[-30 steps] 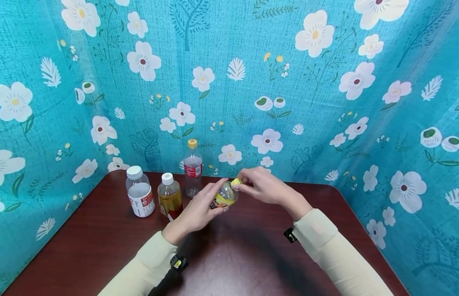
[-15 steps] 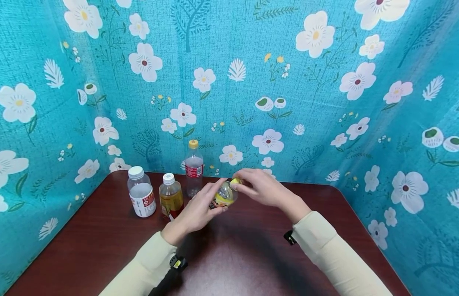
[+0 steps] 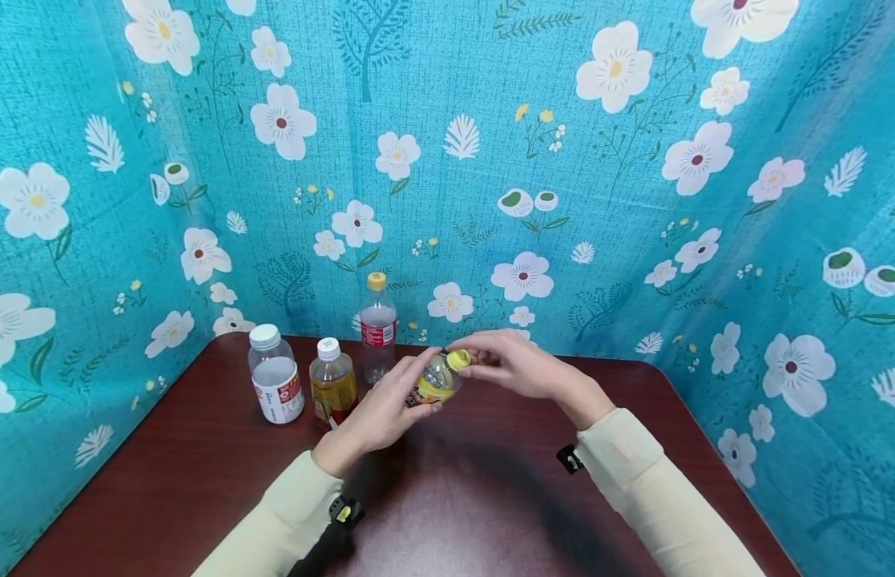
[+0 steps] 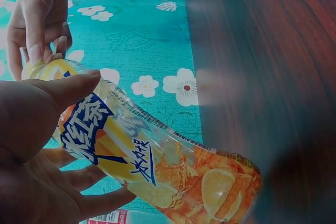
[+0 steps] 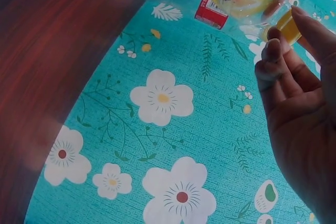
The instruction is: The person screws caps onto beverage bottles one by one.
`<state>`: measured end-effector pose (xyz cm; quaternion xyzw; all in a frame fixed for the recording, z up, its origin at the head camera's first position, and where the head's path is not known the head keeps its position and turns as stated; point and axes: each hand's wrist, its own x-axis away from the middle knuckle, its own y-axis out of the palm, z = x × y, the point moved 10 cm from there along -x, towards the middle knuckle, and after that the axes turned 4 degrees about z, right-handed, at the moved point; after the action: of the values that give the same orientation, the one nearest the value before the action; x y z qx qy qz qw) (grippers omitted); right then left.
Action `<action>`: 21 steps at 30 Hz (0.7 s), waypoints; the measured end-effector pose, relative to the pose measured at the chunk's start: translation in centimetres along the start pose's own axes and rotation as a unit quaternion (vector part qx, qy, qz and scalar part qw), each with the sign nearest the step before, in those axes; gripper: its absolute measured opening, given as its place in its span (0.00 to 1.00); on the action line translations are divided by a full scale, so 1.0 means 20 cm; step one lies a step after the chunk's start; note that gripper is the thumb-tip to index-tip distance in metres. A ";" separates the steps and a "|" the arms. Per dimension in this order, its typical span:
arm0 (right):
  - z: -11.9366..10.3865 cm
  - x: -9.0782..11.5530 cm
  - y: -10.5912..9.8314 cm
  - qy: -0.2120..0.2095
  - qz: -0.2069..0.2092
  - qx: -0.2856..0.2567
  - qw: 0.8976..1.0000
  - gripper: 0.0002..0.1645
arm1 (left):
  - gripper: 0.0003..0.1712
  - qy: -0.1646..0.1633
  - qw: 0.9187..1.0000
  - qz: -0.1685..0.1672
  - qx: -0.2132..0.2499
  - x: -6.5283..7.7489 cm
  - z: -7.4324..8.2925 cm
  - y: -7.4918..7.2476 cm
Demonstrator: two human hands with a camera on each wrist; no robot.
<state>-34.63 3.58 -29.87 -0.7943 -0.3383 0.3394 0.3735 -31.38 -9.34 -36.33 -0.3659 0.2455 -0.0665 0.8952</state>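
Observation:
A clear plastic iced tea bottle (image 3: 434, 381) with a yellow label is tilted above the table, its neck toward the right. My left hand (image 3: 378, 413) grips it around the body; in the left wrist view the thumb lies across the label, and the bottle's base (image 4: 226, 187) carries a lemon-slice print. On the bottle's neck end is a yellow cap (image 3: 458, 360). The thumb and fingers of my right hand (image 3: 515, 365) pinch that cap, seen closer as a yellow cap (image 5: 287, 27) in the right wrist view. The right fingers partly hide the neck.
Left of the hands stand a wide bottle (image 3: 276, 385) with a white cap and an amber drink bottle (image 3: 332, 388), also white-capped. Behind them is a clear bottle (image 3: 377, 336) with a red label and yellow cap. A floral curtain (image 3: 447, 200) backs the dark red table (image 3: 447, 513).
My right fingers have shifted their hold on the yellow cap and moved slightly right, so more of the cap shows. The left hand and the bottle stay nearly where they were.

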 end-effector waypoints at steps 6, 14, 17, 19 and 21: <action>-0.04 -0.01 -0.01 -0.035 -0.002 0.021 0.999 0.19 | 0.51 -0.005 1.000 -0.007 0.006 0.00 0.00 0.01; -0.07 -0.01 -0.02 -0.032 0.016 0.081 0.996 0.10 | 0.50 -0.002 1.000 0.011 0.001 0.00 0.03 0.01; -0.06 -0.01 -0.01 -0.013 0.008 0.112 0.994 0.10 | 0.51 -0.005 1.000 0.010 -0.003 0.00 0.03 0.03; -0.05 -0.01 0.00 -0.004 0.004 0.130 0.992 0.11 | 0.51 -0.006 1.000 0.008 -0.005 0.00 0.04 0.04; -0.05 -0.01 0.00 0.002 0.003 0.143 0.990 0.11 | 0.51 -0.007 1.000 0.008 -0.005 0.00 0.04 0.05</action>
<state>-33.86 3.09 -29.39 -0.7342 -0.2831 0.3841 0.4830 -31.06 -8.20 -36.51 -0.3689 0.2430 -0.0553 0.8954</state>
